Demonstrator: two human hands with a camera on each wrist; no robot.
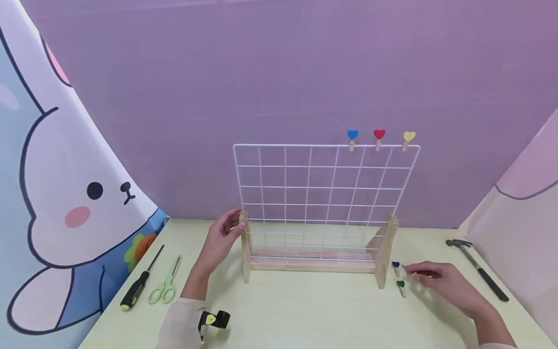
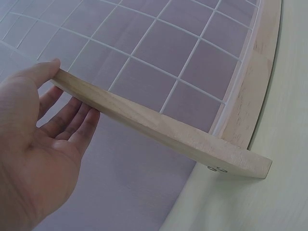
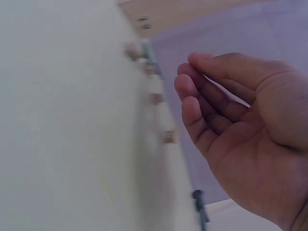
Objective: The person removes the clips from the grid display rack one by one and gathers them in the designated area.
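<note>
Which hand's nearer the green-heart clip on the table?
Right. The right hand is just right of the green-heart clip; the left hand is farther off, gripping the left wooden support.

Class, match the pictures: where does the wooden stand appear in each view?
Head: just right of centre, in the lower half, the wooden stand holding the white wire grid.
Left wrist: running from upper left to lower right, its upper end gripped by the left hand.
Right wrist: only a part, along the top edge, with two screws.
Shared landmark: the purple backdrop.
</note>
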